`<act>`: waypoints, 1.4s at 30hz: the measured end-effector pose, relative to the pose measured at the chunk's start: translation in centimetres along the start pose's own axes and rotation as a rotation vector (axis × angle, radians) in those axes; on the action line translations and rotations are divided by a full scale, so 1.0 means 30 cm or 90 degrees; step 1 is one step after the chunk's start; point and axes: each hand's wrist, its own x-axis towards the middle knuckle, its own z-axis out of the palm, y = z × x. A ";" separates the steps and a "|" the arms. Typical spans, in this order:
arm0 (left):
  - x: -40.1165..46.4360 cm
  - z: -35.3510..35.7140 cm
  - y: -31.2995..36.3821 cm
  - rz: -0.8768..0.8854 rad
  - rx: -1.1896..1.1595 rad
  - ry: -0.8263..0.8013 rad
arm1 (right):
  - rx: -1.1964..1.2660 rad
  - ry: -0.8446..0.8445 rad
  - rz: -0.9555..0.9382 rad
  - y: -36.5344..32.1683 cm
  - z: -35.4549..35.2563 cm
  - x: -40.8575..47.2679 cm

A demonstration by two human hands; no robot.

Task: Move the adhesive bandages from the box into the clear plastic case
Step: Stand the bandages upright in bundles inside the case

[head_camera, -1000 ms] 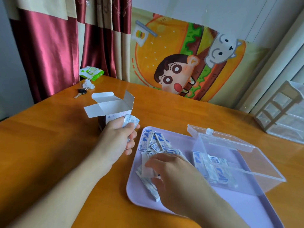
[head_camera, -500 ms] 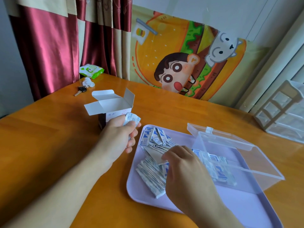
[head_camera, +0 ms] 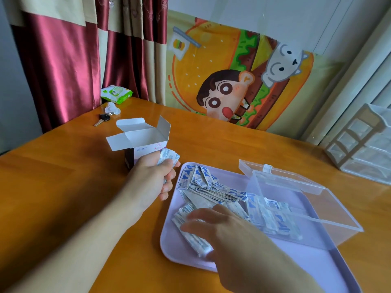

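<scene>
Red and cream curtains (head_camera: 63, 60) hang behind the orange wooden table (head_camera: 63, 187). The left hand (head_camera: 151, 180) clutches a few bandages by the opened box (head_camera: 143, 142). The right hand (head_camera: 224, 231) lies spread, fingers straight, over adhesive bandages (head_camera: 211, 187) heaped on the lilac tray (head_camera: 175, 248); more fill the clear plastic case (head_camera: 306, 210).

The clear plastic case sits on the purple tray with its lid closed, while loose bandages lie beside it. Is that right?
Not quite. The head view shows the clear plastic case on the purple tray with its lid open, hinged back behind it. Loose bandages do lie beside it.
</scene>
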 end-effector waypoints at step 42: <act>-0.061 0.044 -0.002 0.019 -0.036 -0.129 | 0.788 0.529 0.218 -0.035 0.004 0.121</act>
